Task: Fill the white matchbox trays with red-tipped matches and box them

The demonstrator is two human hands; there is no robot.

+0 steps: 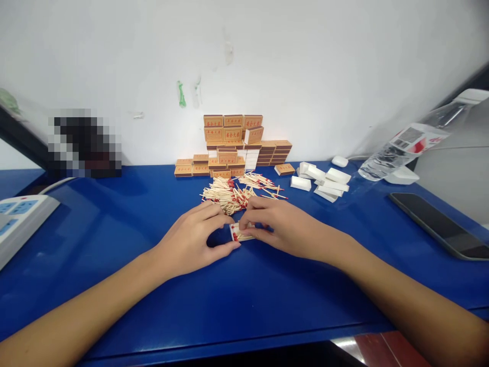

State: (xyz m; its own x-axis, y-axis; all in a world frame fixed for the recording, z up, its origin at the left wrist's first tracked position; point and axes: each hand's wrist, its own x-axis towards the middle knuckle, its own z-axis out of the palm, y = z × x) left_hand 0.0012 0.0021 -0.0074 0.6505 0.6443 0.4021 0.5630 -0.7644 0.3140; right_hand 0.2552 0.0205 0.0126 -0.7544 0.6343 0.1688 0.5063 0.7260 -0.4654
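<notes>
Both my hands meet on the blue table point(237, 300) around a small white matchbox tray point(237, 232) filled with red-tipped matches. My right hand point(278, 227) pinches the tray with curled fingers, partly covering it. My left hand point(196, 234) is curled beside it, with thumb and fingertips touching the tray's left end. Just beyond the hands lies a loose pile of matches point(237, 191). A stack of brown matchboxes point(233, 145) stands against the wall behind the pile.
Several empty white trays point(324, 181) lie at the back right, near a plastic water bottle point(405, 148) and a white earbud case point(340, 161). A dark phone point(439, 224) rests at the right edge. A white power strip point(19, 219) sits at the left.
</notes>
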